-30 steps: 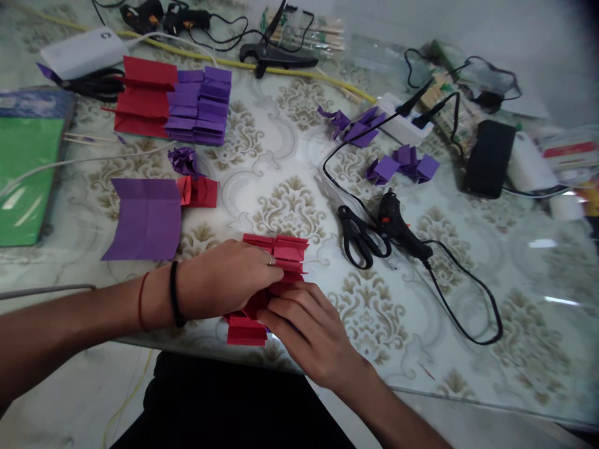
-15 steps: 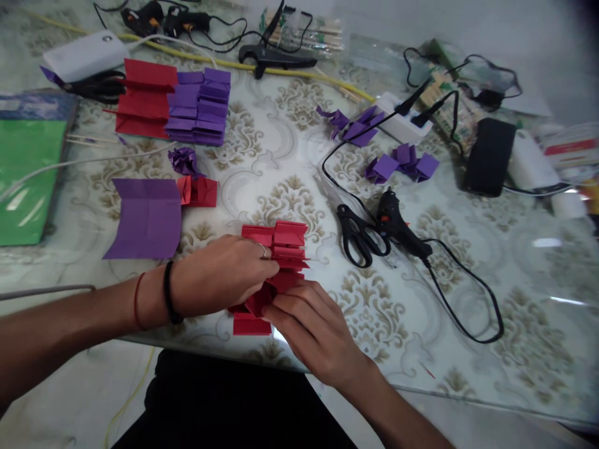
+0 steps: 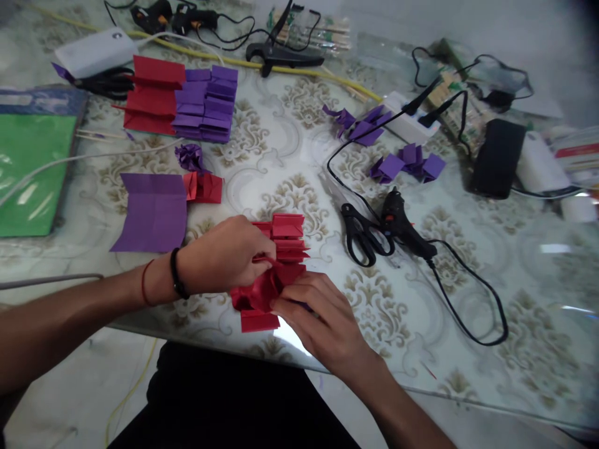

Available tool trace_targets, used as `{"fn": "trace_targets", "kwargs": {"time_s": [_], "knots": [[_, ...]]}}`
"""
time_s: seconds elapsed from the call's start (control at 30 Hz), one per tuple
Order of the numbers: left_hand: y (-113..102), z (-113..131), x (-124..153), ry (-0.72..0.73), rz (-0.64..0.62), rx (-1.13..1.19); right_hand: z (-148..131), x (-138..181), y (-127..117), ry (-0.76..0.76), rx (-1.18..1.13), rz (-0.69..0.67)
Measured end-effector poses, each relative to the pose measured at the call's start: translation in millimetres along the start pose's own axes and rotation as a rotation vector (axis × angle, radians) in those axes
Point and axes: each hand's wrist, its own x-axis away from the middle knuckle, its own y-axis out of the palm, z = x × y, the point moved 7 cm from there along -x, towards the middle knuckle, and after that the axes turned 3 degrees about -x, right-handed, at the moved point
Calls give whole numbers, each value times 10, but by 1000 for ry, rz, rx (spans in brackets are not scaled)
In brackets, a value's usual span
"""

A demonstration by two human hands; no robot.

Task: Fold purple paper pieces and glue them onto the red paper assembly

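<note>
A red folded paper piece [image 3: 257, 293] with several pleats lies near the table's front edge, under both hands. My left hand [image 3: 229, 255] is closed, its thumb and fingertips pinching a raised flap of the red paper. From the right, my right hand [image 3: 322, 312] grips the piece's lower right part, its fingers curled on the paper. A small bit of purple shows by the right fingers. To the left lie a creased purple paper sheet [image 3: 152, 212], a small red folded paper [image 3: 208, 188] and a crumpled purple paper bundle [image 3: 189, 157].
Black scissors [image 3: 362, 234] and a glue gun [image 3: 405, 227] with a looped cord lie right of my hands. Farther back are purple folded papers [image 3: 409, 163], a white power strip [image 3: 412, 121], a black phone [image 3: 498, 156] and a red-and-purple pleated paper block [image 3: 206, 103]. Green paper [image 3: 32, 174] is far left.
My left hand has lifted slightly and now pulls up a flap of the red paper, opening the fold. The right hand keeps hold of it. The view has shifted slightly.
</note>
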Motion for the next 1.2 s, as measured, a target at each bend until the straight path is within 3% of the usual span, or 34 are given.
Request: {"fn": "trace_targets", "kwargs": {"time_s": [0.33, 0.57, 0.8, 0.87, 0.97, 1.13, 1.2], "knots": [[-3, -10, 16, 49, -10, 56, 3, -3, -11, 22, 3, -7], [33, 75, 27, 133, -21, -111, 1, 24, -3, 4, 16, 8], [-46, 89, 43, 77, 17, -67, -81, 8, -3, -21, 79, 17], [-65, 59, 81, 63, 38, -25, -112, -8, -31, -14, 70, 13], [-159, 55, 171, 101, 176, 64, -121, -38, -125, 33, -36, 27], [-296, 170, 322, 215, 361, 114, -4, -162, -404, 152, -148, 176], [-304, 210, 345, 222, 367, 97, 82, -236, -459, 222, -131, 180]]}}
